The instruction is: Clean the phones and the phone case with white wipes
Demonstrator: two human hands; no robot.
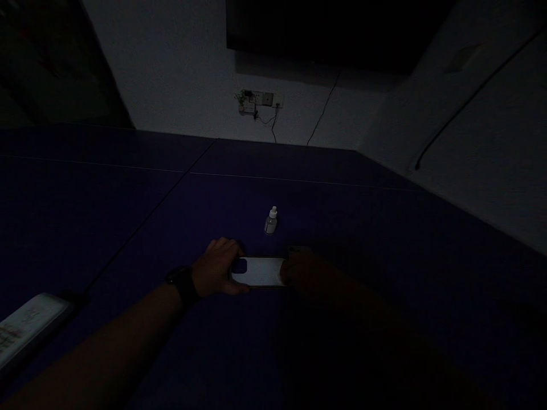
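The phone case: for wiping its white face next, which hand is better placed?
Probably the right hand: its fingers lie over one end of the phone case, while the left hand grips the end with the cutout and could steady it.

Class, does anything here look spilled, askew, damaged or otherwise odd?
Nothing looks spilled or damaged: the bottle stands upright, and the left hand grips the phone case. Only the gloom is odd; it hides details around the right hand.

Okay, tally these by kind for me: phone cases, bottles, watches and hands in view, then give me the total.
Phone case: 1
Bottle: 1
Watch: 1
Left hand and right hand: 2
Total: 5
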